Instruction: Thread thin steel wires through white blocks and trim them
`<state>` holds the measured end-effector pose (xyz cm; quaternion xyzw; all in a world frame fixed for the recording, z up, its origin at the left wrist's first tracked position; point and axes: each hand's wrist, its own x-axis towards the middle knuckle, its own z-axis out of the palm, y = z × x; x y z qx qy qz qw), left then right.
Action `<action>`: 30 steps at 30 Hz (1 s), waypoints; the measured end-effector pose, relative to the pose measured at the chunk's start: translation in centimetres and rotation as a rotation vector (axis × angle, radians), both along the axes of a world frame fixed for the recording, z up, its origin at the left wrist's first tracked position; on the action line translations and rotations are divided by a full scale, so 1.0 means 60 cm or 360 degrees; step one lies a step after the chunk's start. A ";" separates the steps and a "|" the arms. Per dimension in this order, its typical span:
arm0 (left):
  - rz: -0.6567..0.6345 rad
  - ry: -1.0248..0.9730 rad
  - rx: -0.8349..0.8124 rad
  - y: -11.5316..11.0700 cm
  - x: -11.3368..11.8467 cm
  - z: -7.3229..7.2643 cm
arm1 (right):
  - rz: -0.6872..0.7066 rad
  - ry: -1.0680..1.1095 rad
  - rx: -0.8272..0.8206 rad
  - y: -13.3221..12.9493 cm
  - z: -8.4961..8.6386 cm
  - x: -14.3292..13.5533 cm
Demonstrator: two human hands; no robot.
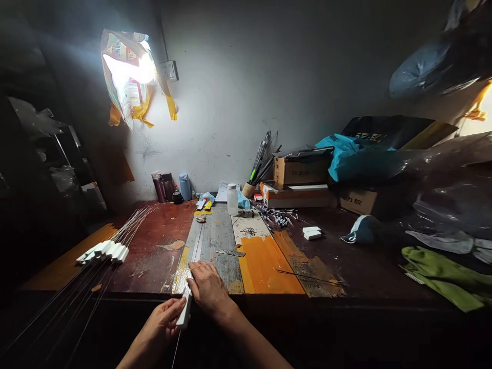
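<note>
Ahead of the right hand (pixel 209 286) stands a bottle (pixel 232 202).

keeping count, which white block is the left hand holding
The white block in the left hand, jutting past the table; the pile at left and pair at right lie on it.

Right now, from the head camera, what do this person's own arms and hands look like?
They're ordinary human ones. The left hand and right hand are ungloved, and the left forearm and right forearm show no sleeves, watch, bracelet, cables or markings. Small rings can't be ruled out.
</note>
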<state>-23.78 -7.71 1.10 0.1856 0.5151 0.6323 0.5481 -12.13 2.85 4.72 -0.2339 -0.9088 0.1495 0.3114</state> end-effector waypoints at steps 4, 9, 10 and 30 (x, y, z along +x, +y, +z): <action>-0.0005 0.0002 0.0003 0.001 0.000 -0.001 | 0.0003 -0.0003 -0.0002 0.000 0.000 0.000; -0.0013 0.0007 -0.0019 0.001 0.001 0.000 | 0.0000 -0.0005 -0.0008 0.000 -0.001 -0.001; -0.0017 0.0011 -0.0019 0.000 0.001 0.000 | -0.0003 -0.0004 -0.0012 0.000 -0.001 -0.001; -0.0028 0.0200 -0.0012 -0.005 -0.003 0.053 | 0.0014 0.0623 -0.0245 0.004 0.011 0.023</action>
